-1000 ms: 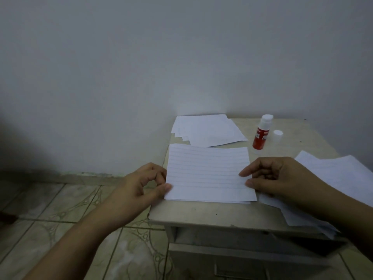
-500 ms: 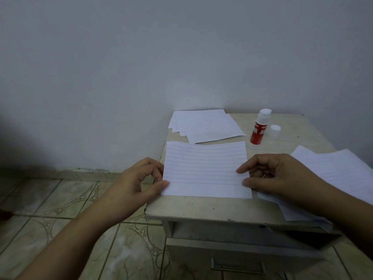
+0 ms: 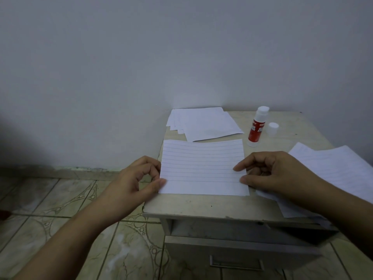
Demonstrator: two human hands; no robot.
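Note:
A lined white sheet (image 3: pixel 202 168) lies flat near the front of a small beige table (image 3: pixel 201 206). My left hand (image 3: pixel 134 178) is at the sheet's left edge: the thumb lies on the lower left corner and the curled fingers sit against the edge, pinching it. At the right edge, my right hand (image 3: pixel 276 170) holds the sheet with the tips of its thumb and forefinger; its other fingers are curled in.
A stack of white papers (image 3: pixel 203 125) lies at the table's back. An uncapped red glue stick (image 3: pixel 256 126) stands beside its white cap (image 3: pixel 272 128). More lined sheets (image 3: pixel 333 166) spread at the right, under my right forearm. Below the tabletop is a drawer (image 3: pixel 236 257); tiled floor lies to the left.
Both hands stay at the sheet's edges. The sheet's front edge, slightly doubled a second ago, now lies flat. The view has shifted a little.

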